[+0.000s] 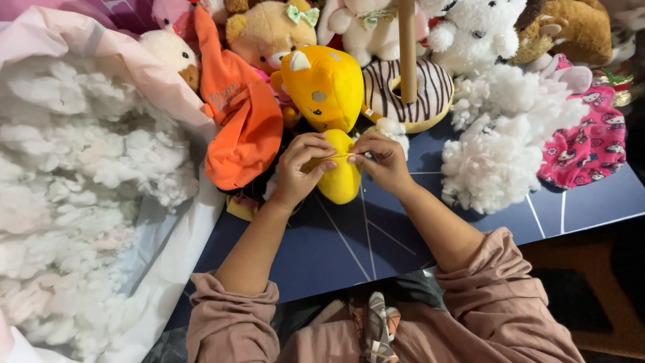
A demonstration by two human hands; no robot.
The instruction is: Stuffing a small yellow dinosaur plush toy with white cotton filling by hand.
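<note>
From the head camera, your left hand (304, 168) grips the body of the yellow plush toy (330, 111), fingers clenched around it, low on the blue counter (349, 249). Your right hand (383, 160) pinches something fine at the toy's seam; whether it is a needle or thread, you cannot tell. The toy looks plump, so stuffing seems done and closing the seam seems under way. Loose white stuffing (497, 134) lies to the right, an orange fabric piece (243, 121) to the left.
</note>
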